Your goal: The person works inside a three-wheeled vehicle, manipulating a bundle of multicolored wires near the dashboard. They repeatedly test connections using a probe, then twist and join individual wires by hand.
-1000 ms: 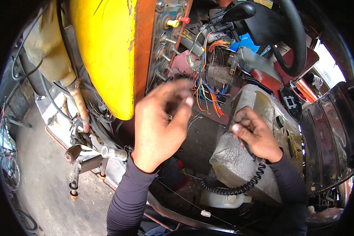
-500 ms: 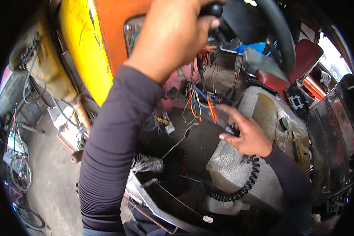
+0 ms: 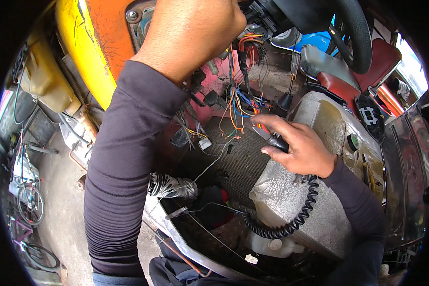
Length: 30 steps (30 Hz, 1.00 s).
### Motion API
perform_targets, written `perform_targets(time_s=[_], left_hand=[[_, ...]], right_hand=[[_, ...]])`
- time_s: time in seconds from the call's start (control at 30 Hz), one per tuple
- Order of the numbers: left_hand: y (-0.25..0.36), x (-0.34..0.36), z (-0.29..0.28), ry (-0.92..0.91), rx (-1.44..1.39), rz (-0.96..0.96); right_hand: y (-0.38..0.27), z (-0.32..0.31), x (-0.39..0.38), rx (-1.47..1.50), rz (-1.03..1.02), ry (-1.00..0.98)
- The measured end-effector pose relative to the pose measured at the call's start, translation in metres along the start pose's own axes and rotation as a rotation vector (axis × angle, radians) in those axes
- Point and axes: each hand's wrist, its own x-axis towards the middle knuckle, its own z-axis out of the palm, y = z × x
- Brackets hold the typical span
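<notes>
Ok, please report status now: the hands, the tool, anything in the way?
Right hand holding dark-handled tool near loose coloured wires. Left hand up top, grip hidden. Left sleeve blocking part of view.

Grey floor (image 3: pixel 64 200) at left; bright opening (image 3: pixel 413 66) beyond red seat (image 3: pixel 380 59).

Bicycles (image 3: pixel 31 205) stand on the concrete floor (image 3: pixel 64 195) at left, with a red seat (image 3: pixel 381 58) at upper right.

A black-handled handheld tool (image 3: pixel 277 142) slants toward dangling multicoloured wires (image 3: pixel 243 98); a coiled black cord (image 3: pixel 277 232) loops below.
</notes>
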Motion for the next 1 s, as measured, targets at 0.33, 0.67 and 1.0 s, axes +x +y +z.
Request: perform_targets(time_s=[0.33,0.67,1.0], left_hand=[[-0.003,0.003,-0.005,-0.078,-0.03,0.024],[0.003,0.005,-0.008,-0.045,0.073,-0.013],[0.014,0.001,0.007,0.028,0.179,-0.032]], right_hand=[[-0.001,-0.002,0.003,-0.035,0.065,-0.034],[0.003,0.002,0.002,-0.043,0.041,0.023],[0.001,-0.007,-0.007,-0.032,0.172,0.022]])
